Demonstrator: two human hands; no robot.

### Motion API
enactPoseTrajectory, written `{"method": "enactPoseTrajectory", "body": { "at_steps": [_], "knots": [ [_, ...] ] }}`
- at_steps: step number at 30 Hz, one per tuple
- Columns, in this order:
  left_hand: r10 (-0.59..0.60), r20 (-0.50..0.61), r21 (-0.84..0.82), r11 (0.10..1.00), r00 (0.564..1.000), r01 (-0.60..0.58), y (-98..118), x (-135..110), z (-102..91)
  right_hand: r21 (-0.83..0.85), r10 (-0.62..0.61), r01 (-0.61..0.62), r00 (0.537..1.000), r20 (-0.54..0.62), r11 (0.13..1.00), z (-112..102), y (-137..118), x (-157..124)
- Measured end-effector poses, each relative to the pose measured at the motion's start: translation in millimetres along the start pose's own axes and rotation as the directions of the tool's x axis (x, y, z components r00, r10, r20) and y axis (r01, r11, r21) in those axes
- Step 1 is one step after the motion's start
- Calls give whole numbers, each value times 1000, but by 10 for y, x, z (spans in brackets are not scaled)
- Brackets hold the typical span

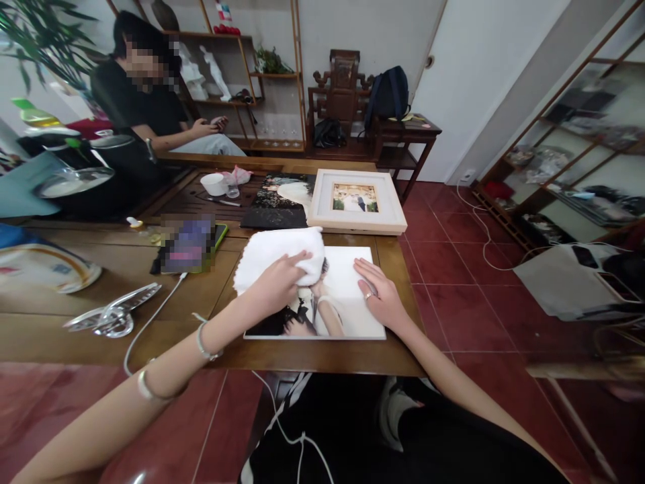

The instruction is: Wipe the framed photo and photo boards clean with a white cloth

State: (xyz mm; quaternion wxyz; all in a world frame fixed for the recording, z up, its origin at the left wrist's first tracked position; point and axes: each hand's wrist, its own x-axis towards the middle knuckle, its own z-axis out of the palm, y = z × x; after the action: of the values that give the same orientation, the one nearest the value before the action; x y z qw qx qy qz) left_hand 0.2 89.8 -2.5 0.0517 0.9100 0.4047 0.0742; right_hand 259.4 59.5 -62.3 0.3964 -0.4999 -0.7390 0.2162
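Note:
A large photo print point(347, 306) lies flat on the wooden table point(322, 353) in front of me. A white cloth point(275, 255) covers its upper left part. My left hand point(282, 279) presses down on the cloth, its fingers closed over the fabric. My right hand point(380, 292) rests flat and open on the print's right side, a ring on one finger. Bracelets circle my left wrist.
Beyond the print stand a white framed photo point(357, 210) and a dark photo panel point(277, 202). A blurred phone point(189, 245) with a white cable lies to the left, near a metal clip point(113, 316) and a plate point(45, 265). A person in black point(146, 94) sits at the far left. Red tiled floor lies to the right.

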Motion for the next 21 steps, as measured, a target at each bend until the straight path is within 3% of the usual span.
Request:
{"method": "enactPoseTrajectory", "body": {
  "at_steps": [5, 9, 13, 21],
  "knots": [
    [-47, -3, -1, 999, 999, 47, -245, -224, 8, 26, 12, -12, 1000, -10, 1000, 7, -4, 3],
    [5, -69, -17, 1000, 998, -6, -217, -378, 48, 55, 12, -10, 1000, -24, 998, 8, 3, 5],
    [40, -133, -87, 995, 990, -52, -4, -629, 65, 59, 10, -8, 999, -33, 998, 7, -9, 9],
    [158, -155, -198, 962, 975, -188, 684, -1215, 145, 73, 4, 0, 999, -45, 997, 17, 16, 10]
  ]
}}
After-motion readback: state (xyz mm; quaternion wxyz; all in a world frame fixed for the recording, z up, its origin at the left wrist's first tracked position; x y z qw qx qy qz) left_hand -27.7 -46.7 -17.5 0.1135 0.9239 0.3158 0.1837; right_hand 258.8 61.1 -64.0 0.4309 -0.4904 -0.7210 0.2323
